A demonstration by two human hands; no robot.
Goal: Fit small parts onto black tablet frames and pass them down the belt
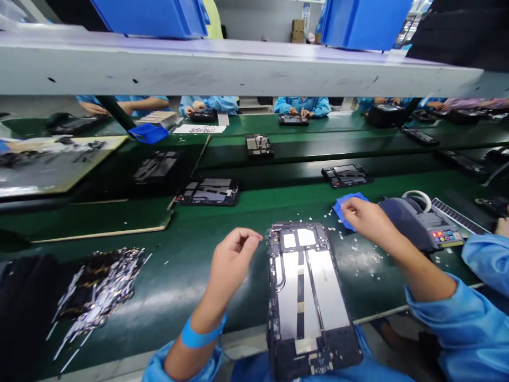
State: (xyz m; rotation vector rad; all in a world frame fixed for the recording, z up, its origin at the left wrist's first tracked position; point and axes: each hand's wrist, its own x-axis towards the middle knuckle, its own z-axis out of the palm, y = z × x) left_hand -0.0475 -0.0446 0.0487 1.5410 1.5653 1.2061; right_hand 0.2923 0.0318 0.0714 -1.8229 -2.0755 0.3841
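An opened tablet chassis with silver plates lies lengthwise on the green mat in front of me. My left hand hovers just left of its top edge, thumb and forefinger pinched; whether they hold a small part I cannot tell. My right hand reaches to the upper right and rests its fingertips on a small blue tray with tiny white bits scattered around it. Both arms wear blue sleeves, and the left wrist has a blue band.
A grey tape dispenser stands right of the tray. A heap of thin dark strips lies at the left. More tablet chassis sit on the conveyor. Other workers' hands work opposite. A shelf runs overhead.
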